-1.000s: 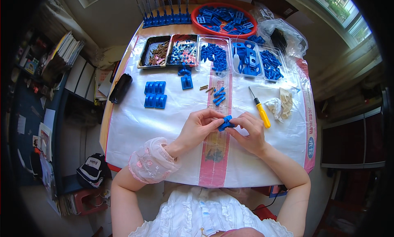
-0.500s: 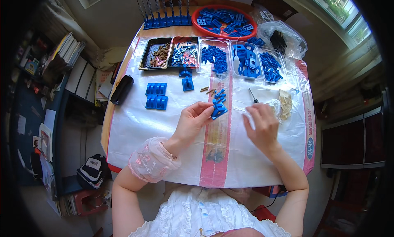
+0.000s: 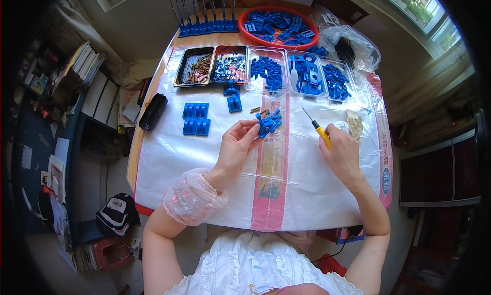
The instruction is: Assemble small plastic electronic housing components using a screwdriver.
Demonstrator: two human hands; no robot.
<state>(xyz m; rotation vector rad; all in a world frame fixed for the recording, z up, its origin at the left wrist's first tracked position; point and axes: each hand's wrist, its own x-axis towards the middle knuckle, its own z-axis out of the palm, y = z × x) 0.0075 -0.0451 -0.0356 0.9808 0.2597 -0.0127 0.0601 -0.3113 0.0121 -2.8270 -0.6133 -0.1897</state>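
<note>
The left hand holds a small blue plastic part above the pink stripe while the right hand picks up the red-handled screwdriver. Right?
Not quite: the head view shows the screwdriver has a yellow handle, not red. The rest stands: the left hand holds a small blue plastic part above the pink stripe, and the right hand is on the screwdriver.

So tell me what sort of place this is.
Likely a home workbench for small-parts assembly: a table under a plastic sheet, trays of blue plastic parts and screws, and a window beside it.
</note>
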